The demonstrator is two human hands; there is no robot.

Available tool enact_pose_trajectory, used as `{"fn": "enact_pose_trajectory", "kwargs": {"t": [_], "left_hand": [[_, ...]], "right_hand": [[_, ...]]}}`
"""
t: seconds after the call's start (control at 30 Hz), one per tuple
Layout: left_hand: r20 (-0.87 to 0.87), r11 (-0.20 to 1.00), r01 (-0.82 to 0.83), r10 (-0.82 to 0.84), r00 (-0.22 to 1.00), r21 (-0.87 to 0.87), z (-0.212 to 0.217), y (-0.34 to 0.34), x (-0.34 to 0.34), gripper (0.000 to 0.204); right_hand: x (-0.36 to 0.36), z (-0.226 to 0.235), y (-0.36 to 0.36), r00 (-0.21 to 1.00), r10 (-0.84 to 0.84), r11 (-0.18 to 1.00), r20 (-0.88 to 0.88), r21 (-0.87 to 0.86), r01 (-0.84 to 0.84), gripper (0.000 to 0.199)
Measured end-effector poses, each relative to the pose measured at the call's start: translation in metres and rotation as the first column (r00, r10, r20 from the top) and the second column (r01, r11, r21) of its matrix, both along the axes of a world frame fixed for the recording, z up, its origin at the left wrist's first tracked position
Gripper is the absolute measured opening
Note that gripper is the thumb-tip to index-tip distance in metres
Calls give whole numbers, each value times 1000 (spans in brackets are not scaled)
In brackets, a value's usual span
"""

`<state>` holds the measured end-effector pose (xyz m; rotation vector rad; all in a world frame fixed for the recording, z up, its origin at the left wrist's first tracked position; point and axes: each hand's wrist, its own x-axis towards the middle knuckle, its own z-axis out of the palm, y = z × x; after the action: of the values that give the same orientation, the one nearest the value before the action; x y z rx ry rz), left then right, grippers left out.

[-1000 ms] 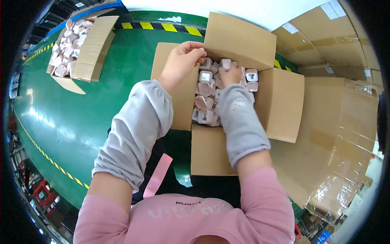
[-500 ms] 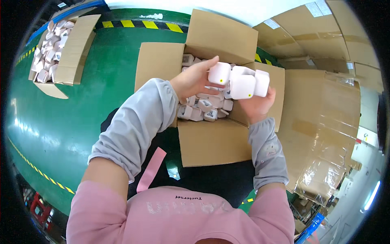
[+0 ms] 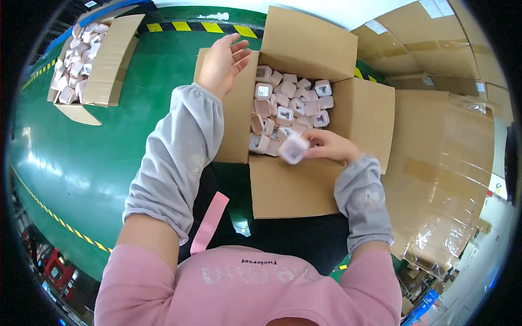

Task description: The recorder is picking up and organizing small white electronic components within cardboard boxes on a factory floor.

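Observation:
In front of me stands an open cardboard box (image 3: pixel 296 190) holding several small rounded-square cases (image 3: pixel 283 89), white to pale pink, some showing a darker inside. My right hand (image 3: pixel 333 146) pinches one white rounded-square case (image 3: pixel 294 149) between thumb and fingers, above the box's near edge; motion blurs it. Over the box's left flap (image 3: pixel 231 130), my left hand (image 3: pixel 220 62) is raised with its fingers apart and nothing in it.
A second open carton (image 3: pixel 117 60) with similar cases stands on the green floor (image 3: pixel 92 174) at the far left. Large cardboard boxes (image 3: pixel 440 168) are stacked along the right. A yellow-and-black striped band (image 3: pixel 212 27) runs along the far wall.
The cluster of white cases between my hands is gone from them. My left hand has swung left and away, opening; my right has come down nearer me with one case.

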<state>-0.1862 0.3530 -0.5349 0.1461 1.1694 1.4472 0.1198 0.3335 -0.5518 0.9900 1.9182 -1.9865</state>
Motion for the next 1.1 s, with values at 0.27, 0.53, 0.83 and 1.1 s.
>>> {"fn": "enact_pose_trajectory", "kwargs": {"t": [0.27, 0.53, 0.83, 1.1], "left_hand": [[61, 1000, -11, 10, 998, 20, 11, -2, 2, 31], [10, 996, 85, -85, 996, 34, 11, -12, 3, 29], [51, 980, 200, -199, 979, -14, 1, 2, -2, 26], [69, 958, 285, -285, 956, -3, -4, 6, 1, 25]], "right_hand": [[-67, -134, 89, 874, -439, 662, 207, 732, 160, 65], [-103, -178, 121, 844, -384, 775, 374, 627, 75, 91], [-118, -164, 109, 767, -298, 763, 568, 625, -167, 88], [-103, -192, 93, 685, -500, 704, 531, 709, -36, 89]]}}
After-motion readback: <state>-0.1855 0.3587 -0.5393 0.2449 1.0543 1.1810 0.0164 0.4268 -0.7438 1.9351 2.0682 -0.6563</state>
